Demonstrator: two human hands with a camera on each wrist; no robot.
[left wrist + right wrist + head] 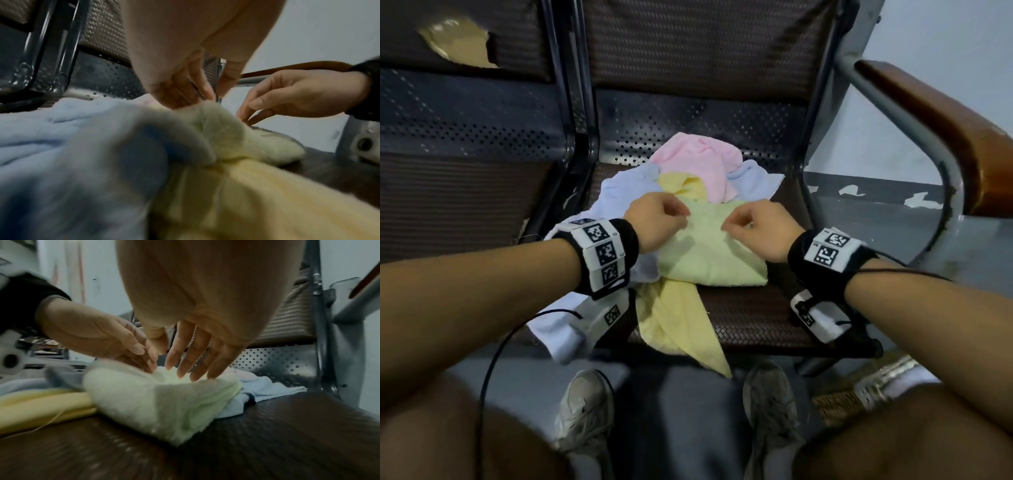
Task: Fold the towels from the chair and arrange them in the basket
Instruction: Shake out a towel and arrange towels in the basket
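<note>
A light green towel (709,253) (226,129) (164,402) lies folded into a thick square on the chair seat (753,308). My left hand (681,219) (201,99) pinches its far edge on the left. My right hand (729,224) (174,368) pinches the same edge a little to the right, its fingers pointing down onto the cloth. Under and behind the green towel lie a yellow towel (681,318), a pale blue towel (619,188) and a pink towel (698,161), all loose. A wicker basket (859,390) shows partly at the lower right on the floor.
The chair has a perforated metal back (688,123) and a wooden armrest (945,137) on the right. A second seat (465,205) adjoins on the left. My knees and shoes (585,411) are just below the seat's front edge. The yellow towel hangs over that edge.
</note>
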